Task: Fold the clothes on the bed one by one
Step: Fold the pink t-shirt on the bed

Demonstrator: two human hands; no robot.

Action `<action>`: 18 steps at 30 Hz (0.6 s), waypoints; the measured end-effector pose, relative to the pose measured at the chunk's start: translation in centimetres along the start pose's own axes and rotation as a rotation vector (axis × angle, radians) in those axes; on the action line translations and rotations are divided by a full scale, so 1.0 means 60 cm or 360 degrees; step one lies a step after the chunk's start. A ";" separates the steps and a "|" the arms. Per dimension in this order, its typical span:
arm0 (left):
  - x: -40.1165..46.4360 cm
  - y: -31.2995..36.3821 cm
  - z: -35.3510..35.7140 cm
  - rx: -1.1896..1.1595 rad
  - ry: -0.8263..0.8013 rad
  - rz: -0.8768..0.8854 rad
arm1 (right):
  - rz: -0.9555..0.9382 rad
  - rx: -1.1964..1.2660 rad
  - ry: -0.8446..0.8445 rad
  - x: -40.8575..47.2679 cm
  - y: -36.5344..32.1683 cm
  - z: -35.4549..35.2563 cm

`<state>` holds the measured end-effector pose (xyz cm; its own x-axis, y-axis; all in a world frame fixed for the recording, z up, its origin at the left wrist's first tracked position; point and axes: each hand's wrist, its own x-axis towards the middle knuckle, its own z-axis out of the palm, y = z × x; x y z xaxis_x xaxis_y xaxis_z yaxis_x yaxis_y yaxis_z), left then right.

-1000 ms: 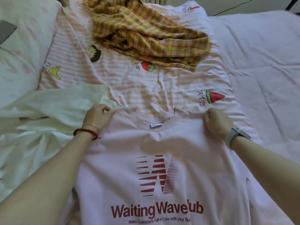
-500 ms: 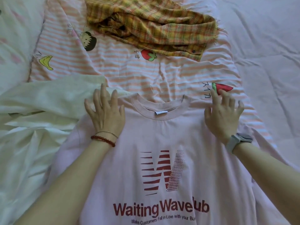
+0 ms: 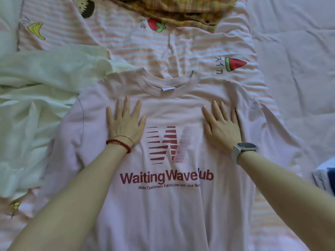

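A pale pink T-shirt [image 3: 168, 211] with a red "Waiting Wave" print lies face up and spread flat on the bed, collar away from me. My left hand [image 3: 125, 122] presses flat on its chest, left of the red logo, fingers straight and spread. My right hand [image 3: 221, 125] lies flat on the chest to the logo's right, fingers straight. A pale green garment [image 3: 36, 98] lies crumpled at the left, its edge beside the shirt's left shoulder. A yellow plaid garment [image 3: 184, 9] is bunched at the top.
Under the clothes is a pink-and-white striped sheet [image 3: 126, 44] with fruit drawings. A plain pale quilt [image 3: 299, 60] covers the right side of the bed. A blue-and-white striped item [image 3: 326, 176] shows at the right edge.
Both hands let go of the shirt's shoulders, opened flat, and slid down from the shoulders onto the chest beside the logo. The shirt now lies smoother.
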<state>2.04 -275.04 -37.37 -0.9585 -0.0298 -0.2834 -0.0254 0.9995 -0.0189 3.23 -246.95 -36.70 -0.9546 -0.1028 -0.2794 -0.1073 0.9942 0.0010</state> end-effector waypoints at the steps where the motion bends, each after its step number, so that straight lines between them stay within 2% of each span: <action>1: -0.026 0.006 0.003 -0.0096 0.0005 -0.0044 | 0.0055 0.0097 0.0017 -0.023 -0.013 0.004; 6: -0.247 0.046 0.055 -0.0256 0.0131 -0.0094 | 0.0073 0.0365 0.0043 -0.232 -0.082 0.060; 11: -0.449 0.044 0.115 -0.0238 -0.0041 -0.0138 | 0.0245 0.0503 0.0046 -0.420 -0.121 0.114; 14: -0.540 0.024 0.136 -0.0321 -0.0012 -0.0130 | 0.0308 0.0700 0.0016 -0.507 -0.120 0.137; 16: -0.590 0.007 0.148 -0.0461 0.0100 -0.0147 | 0.0443 0.0825 -0.0026 -0.558 -0.111 0.144; 18: -0.634 -0.011 0.158 -0.0669 0.0175 -0.0359 | 0.0769 0.0901 -0.0080 -0.602 -0.100 0.151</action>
<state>41.19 -274.65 -35.68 -0.9396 -0.2675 -0.2136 -0.3268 0.8868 0.3269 40.88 -248.89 -35.29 -0.8439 0.3376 -0.4170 0.4934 0.7936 -0.3559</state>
